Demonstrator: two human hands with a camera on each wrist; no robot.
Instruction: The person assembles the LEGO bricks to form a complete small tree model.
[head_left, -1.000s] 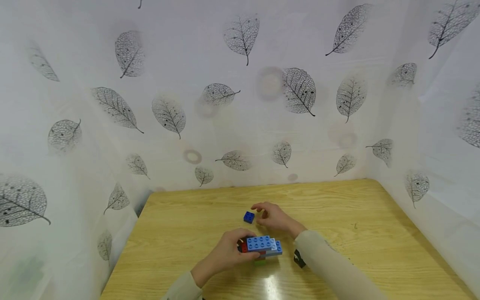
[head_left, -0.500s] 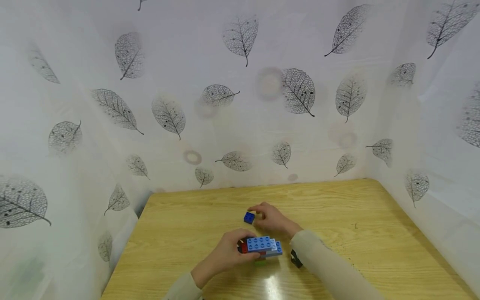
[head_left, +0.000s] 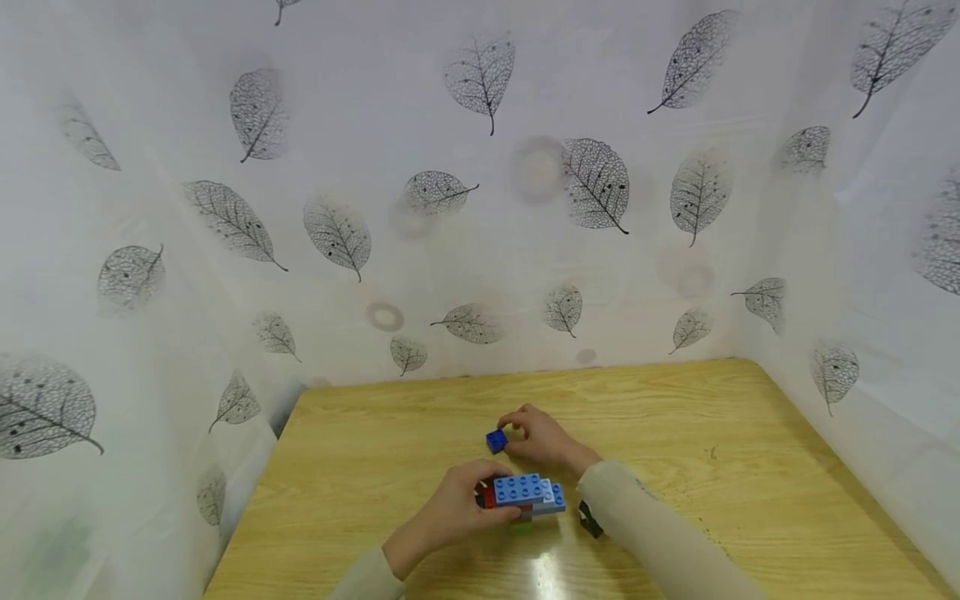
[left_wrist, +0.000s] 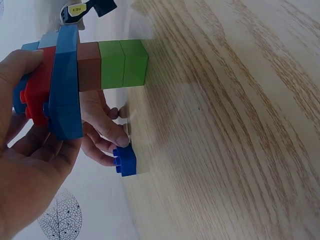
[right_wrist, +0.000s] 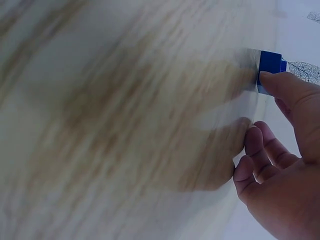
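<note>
My left hand [head_left: 450,510] grips a stack of toy building bricks [head_left: 517,488], thumb on the near side and fingers on the far side. Light blue, white and red bricks make up its wide top. In the left wrist view, a brown and two green bricks [left_wrist: 122,62] form a narrow column below, its end close to the table. Beyond the stack, my right hand [head_left: 542,437] pinches a small dark blue brick [head_left: 496,441] between thumb and forefinger. The right wrist view shows the thumb against the dark blue brick [right_wrist: 270,64], the other fingers loosely curled near the tabletop.
A wood-grain table [head_left: 360,467] lies under both hands. White sheeting with a leaf print [head_left: 480,250] rises behind it and along both sides. A black wrist device [head_left: 589,521] sits beneath the right sleeve.
My right hand has moved slightly left, and its thumb and forefinger have closed on the dark blue brick. That brick has turned and shifted a little toward me. The left hand keeps its hold.
</note>
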